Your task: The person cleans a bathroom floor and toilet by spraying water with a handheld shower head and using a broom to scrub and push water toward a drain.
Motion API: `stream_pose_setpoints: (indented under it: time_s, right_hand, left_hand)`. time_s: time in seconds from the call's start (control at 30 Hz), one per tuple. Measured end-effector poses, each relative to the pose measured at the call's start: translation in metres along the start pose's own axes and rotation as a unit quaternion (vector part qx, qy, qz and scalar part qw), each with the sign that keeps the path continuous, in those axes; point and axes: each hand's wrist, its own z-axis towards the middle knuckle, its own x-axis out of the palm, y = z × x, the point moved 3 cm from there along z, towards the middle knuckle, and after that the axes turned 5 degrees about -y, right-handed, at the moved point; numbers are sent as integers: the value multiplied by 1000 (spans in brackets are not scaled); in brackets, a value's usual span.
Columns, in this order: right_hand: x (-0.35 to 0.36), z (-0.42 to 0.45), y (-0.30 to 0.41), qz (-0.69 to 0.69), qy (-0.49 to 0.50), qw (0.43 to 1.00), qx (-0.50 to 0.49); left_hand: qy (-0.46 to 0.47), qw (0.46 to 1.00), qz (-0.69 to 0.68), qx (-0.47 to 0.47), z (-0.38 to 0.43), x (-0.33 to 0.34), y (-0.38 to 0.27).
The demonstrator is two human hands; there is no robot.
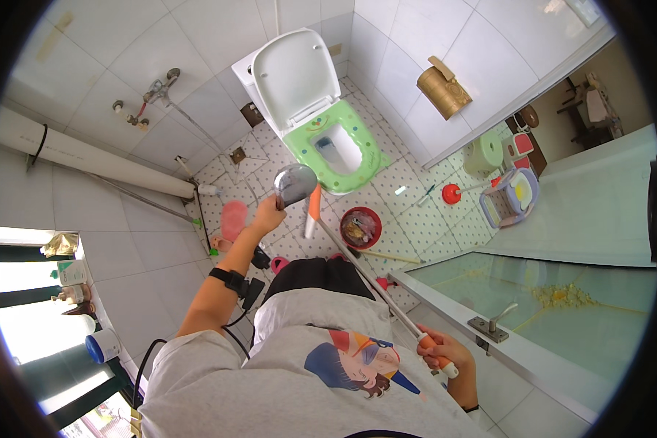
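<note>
My left hand [268,215] is closed on the handle of a round chrome shower head [295,185], held above the floor just in front of the toilet. My right hand [442,350], at the lower right, grips the orange end of a long-handled floor brush [371,280]. The brush's orange and white head [313,213] hangs beside the shower head; whether its bristles touch the floor I cannot tell. The toilet [297,71] has its lid up, and a green patterned cushion cover [307,143] lies around the seat.
A red bin [380,229] with rubbish stands right of the brush head. Farther right are a red plunger [451,194], a green stool [484,152] and a child's potty seat [512,197]. A glass-panelled door [443,295] stands at the right. Pink slippers [234,219] lie at the left.
</note>
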Motion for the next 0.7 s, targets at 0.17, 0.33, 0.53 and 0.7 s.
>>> stream_pose_setpoints:
  time_s: [0.17, 0.33, 0.53, 0.7]
  right_hand:
    - [39, -8, 18, 77, 74, 992, -60]
    - [75, 9, 75, 2, 97, 981, -168]
    - [89, 97, 133, 148, 173, 967, -116]
    - [80, 154, 130, 162, 120, 976, -87]
  left_hand:
    - [25, 1000, -3, -4, 7, -11, -11]
    - [16, 1000, -15, -3, 3, -39, -29]
    - [6, 1000, 10, 21, -14, -69, -43]
    - [13, 998, 44, 34, -24, -83, -38]
